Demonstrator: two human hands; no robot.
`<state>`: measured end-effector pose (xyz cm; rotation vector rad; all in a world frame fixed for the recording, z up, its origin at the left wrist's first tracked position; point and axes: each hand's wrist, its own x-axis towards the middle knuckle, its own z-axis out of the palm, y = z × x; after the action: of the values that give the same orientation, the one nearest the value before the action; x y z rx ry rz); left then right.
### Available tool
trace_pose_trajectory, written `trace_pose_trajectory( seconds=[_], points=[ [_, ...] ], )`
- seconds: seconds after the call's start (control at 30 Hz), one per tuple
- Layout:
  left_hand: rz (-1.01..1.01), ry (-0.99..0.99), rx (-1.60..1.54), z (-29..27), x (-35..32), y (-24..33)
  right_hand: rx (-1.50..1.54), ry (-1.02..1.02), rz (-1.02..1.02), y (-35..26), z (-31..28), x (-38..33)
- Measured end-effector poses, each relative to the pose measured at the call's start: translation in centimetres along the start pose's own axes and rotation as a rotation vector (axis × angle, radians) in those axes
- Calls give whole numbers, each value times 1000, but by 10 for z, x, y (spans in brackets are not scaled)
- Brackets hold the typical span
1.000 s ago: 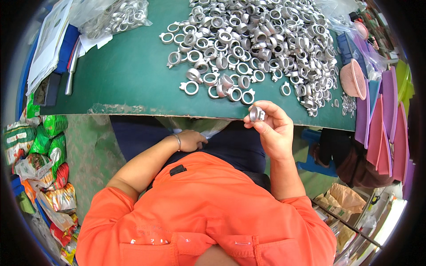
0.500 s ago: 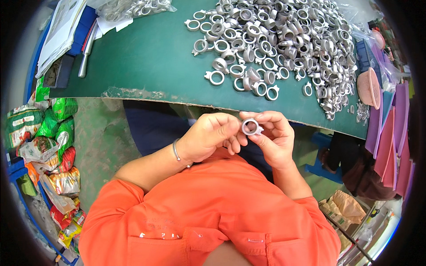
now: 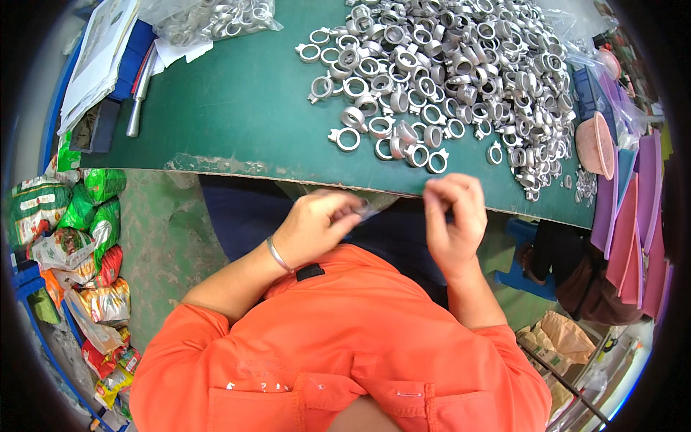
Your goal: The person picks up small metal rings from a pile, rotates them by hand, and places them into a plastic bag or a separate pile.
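My left hand (image 3: 317, 225), with a silver bangle at the wrist, is beside the table's front edge. Its fingers are bent together and blurred; a small dark bit shows at the tips, too smeared to name. Just beyond them is a patch of clear plastic (image 3: 377, 204). My right hand (image 3: 458, 223) is apart from it, at the table edge below the pile. Its fingers curl toward the thumb, and no ring shows in them. On the green table lies a large pile of grey metal rings (image 3: 461, 72) with small lugs; the closest is a single ring (image 3: 437, 161).
A clear bag of rings (image 3: 216, 18) lies at the far left, near papers (image 3: 97, 61) and a metal-handled tool (image 3: 137, 108). Right of the pile stand a pink basket (image 3: 595, 145) and a blue crate (image 3: 592, 93). Colourful packets (image 3: 65, 209) fill a rack at left.
The ring that my right hand held up between both hands no longer shows there. My hands have moved apart: the left one to the left, the right one slightly up and to the right.
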<state>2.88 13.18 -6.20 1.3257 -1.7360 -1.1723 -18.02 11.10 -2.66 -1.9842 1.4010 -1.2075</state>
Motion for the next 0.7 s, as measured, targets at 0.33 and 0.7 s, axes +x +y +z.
trace_pose_trajectory(
  seconds=[0.33,0.7],
  points=[
    [-113,-165,-378,4,3,9,-144,-69,-25,14,-12,19],
    [-147,-65,-1023,4,18,34,525,-104,-58,6,11,-5]
  ],
)
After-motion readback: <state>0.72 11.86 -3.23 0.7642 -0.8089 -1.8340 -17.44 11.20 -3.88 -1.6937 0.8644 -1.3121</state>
